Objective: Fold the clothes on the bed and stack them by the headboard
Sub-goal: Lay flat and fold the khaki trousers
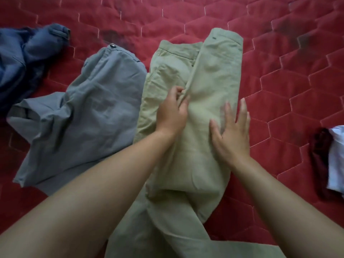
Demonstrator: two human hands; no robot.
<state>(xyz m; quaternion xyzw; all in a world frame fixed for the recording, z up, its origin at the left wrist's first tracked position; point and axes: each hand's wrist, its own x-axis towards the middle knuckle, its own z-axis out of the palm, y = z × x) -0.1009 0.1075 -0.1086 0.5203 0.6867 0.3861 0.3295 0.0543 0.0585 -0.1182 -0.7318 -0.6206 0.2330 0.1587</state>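
Pale khaki trousers (pixel 210 75) lie lengthwise in the middle of the red quilted bed cover (pixel 290 75), one half folded over the other, legs running toward me. My left hand (pixel 172 110) pinches the folded edge of the khaki cloth near the crotch seam. Flat on the upper layer just to the right rests my right hand (pixel 231 131), fingers spread and straight. Grey trousers (pixel 81 112) lie crumpled to the left, touching the khaki pair.
A dark blue garment (pixel 24 58) is bunched at the far left. At the right edge lie a dark maroon cloth (pixel 318 161) and a white cloth (pixel 337 157). Bare red cover stretches across the top and the right.
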